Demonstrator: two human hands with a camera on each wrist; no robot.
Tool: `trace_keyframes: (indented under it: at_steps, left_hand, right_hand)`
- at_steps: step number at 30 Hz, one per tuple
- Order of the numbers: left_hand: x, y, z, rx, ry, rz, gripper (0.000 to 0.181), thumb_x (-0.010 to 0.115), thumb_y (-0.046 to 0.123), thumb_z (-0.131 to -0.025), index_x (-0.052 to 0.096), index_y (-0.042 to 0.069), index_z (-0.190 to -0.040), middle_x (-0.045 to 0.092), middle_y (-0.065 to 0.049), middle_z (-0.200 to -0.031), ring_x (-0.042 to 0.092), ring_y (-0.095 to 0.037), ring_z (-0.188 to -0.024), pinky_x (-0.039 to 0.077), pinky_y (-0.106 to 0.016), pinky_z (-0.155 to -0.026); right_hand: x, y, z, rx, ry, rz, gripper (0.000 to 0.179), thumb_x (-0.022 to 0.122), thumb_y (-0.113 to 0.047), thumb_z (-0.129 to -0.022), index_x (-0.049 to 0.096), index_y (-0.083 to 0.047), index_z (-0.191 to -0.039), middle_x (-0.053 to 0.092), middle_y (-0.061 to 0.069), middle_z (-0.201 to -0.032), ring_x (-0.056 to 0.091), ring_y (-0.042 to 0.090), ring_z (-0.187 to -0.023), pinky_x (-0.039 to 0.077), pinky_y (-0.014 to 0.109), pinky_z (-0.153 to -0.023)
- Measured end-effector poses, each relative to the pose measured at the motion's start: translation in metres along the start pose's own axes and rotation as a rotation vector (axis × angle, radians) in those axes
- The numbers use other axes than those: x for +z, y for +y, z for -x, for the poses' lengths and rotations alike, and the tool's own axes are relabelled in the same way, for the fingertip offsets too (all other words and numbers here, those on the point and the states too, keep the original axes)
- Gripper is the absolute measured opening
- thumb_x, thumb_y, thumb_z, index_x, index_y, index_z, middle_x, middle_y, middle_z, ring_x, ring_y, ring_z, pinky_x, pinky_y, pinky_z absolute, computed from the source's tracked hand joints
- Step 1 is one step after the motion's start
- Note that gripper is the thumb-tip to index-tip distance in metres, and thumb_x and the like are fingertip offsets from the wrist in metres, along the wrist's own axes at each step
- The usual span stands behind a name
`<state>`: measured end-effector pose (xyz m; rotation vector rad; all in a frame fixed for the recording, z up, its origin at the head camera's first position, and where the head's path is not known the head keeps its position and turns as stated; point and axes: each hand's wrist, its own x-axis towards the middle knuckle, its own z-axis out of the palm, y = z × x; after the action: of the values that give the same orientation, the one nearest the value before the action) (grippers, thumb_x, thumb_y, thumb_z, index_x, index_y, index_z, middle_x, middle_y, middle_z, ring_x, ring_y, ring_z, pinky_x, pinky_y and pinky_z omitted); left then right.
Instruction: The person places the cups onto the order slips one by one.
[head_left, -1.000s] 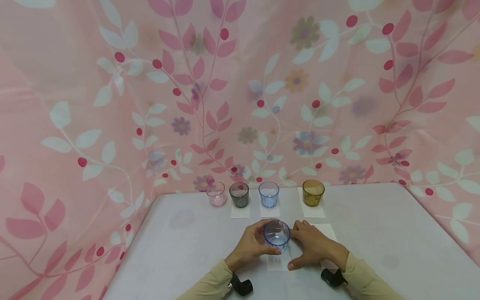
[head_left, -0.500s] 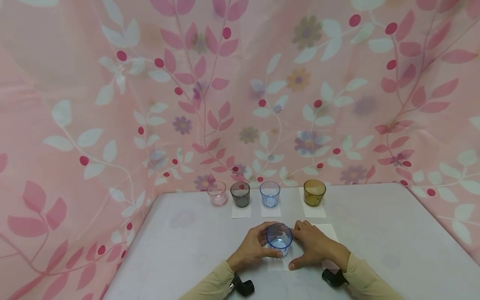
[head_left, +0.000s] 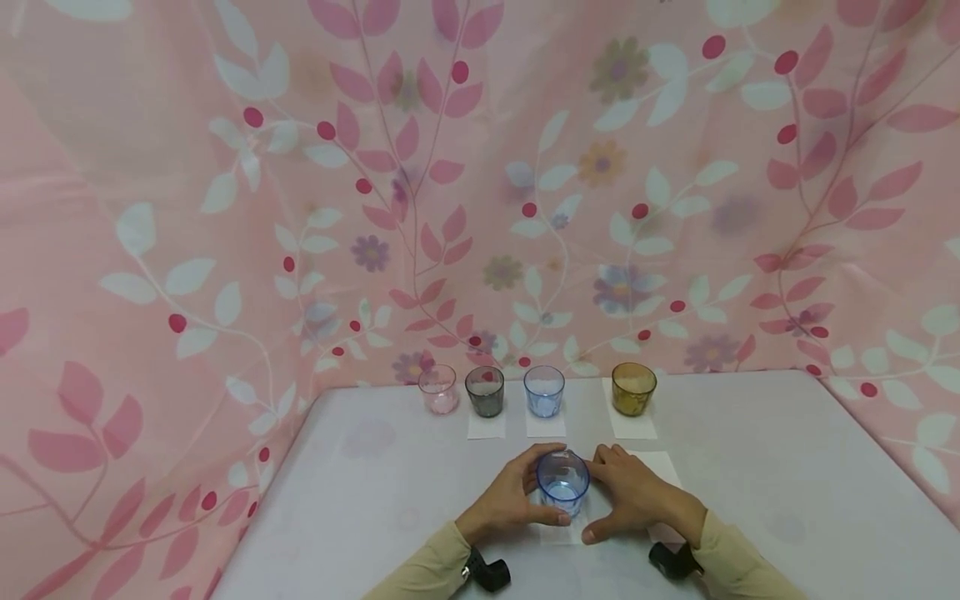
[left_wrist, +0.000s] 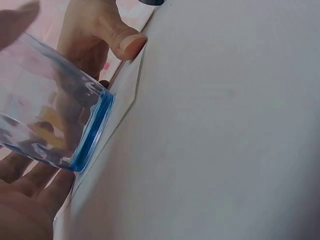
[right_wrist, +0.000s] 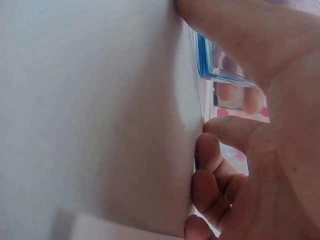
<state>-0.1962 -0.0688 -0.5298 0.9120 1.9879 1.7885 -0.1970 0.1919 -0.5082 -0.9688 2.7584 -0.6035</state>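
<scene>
My left hand [head_left: 502, 504] grips a clear blue glass tumbler [head_left: 562, 490], thumb on the near side and fingers round the far side. The tumbler stands upright over a white paper slip [head_left: 558, 533]. In the left wrist view its thick blue base [left_wrist: 93, 134] is right at the paper. Just right of the tumbler, my right hand [head_left: 637, 498] rests on the paper and table. Its thumb is stretched out near the slip's front edge, the index finger reaches beside the tumbler, and the other fingers are bent, as the right wrist view shows.
Along the table's back edge stand a pink glass [head_left: 438, 392], a grey glass [head_left: 485, 394], a second blue glass [head_left: 544, 394] and an amber glass [head_left: 633, 391]. White slips lie under the last three. Another paper [head_left: 663, 467] lies partly under the right hand. A floral curtain [head_left: 480, 183] hangs behind.
The left hand has lowered the blue tumbler slightly toward the paper slip and shifted it a little to the right. The right hand has stayed in place.
</scene>
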Motion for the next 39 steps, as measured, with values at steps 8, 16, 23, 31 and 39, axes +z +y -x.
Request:
trace_keyframes:
  at_steps: [8,16,23,31,39]
  left_hand:
    - [-0.024,0.027,0.004,0.168,0.091,-0.058,0.092,0.091,0.022,-0.087,0.037,0.017,-0.161,0.051,-0.023,-0.158,0.053,-0.047,-0.142,0.045,-0.053,-0.121]
    - [-0.077,0.056,0.013,0.371,0.499,0.014,0.057,0.077,-0.001,-0.094,0.051,-0.015,-0.142,0.062,-0.040,-0.132,0.067,-0.047,-0.122,0.060,-0.039,-0.104]
    - [-0.124,0.049,0.023,0.424,0.792,-0.054,0.041,0.076,-0.009,-0.091,0.061,-0.017,-0.128,0.066,-0.039,-0.119,0.074,-0.019,-0.109,0.062,-0.027,-0.092]
    - [-0.154,0.031,0.032,0.416,1.047,-0.204,0.033,0.083,-0.007,-0.087,0.068,-0.015,-0.116,0.070,-0.034,-0.116,0.068,-0.027,-0.109,0.057,-0.034,-0.099]
    - [-0.164,0.022,0.035,0.190,1.099,-0.275,0.052,0.085,0.000,-0.087,0.061,-0.007,-0.133,0.058,-0.024,-0.148,0.042,-0.042,-0.149,0.024,-0.061,-0.125]
  right_hand:
    - [0.002,-0.002,0.001,0.004,-0.011,-0.003,0.105,0.091,-0.072,-0.066,0.064,-0.008,-0.145,0.048,-0.008,-0.103,0.041,0.012,-0.095,0.040,0.028,-0.078]
    - [-0.003,0.001,0.000,0.014,-0.052,-0.039,0.110,0.089,-0.071,-0.069,0.054,-0.012,-0.156,0.050,-0.008,-0.106,0.041,0.013,-0.098,0.041,0.028,-0.081]
    - [-0.014,0.006,0.003,-0.005,-0.041,-0.123,0.112,0.092,-0.062,-0.072,0.046,-0.015,-0.162,0.054,-0.005,-0.107,0.042,0.012,-0.097,0.041,0.024,-0.076]
    - [-0.035,0.024,0.021,0.016,-0.015,-0.197,0.112,0.095,-0.053,-0.071,0.044,-0.014,-0.163,0.055,0.000,-0.111,0.042,0.016,-0.099,0.039,0.024,-0.075]
    - [-0.059,0.052,0.050,0.042,0.082,-0.193,0.110,0.096,-0.047,-0.070,0.047,-0.007,-0.159,0.056,0.005,-0.111,0.044,0.019,-0.098,0.041,0.024,-0.072]
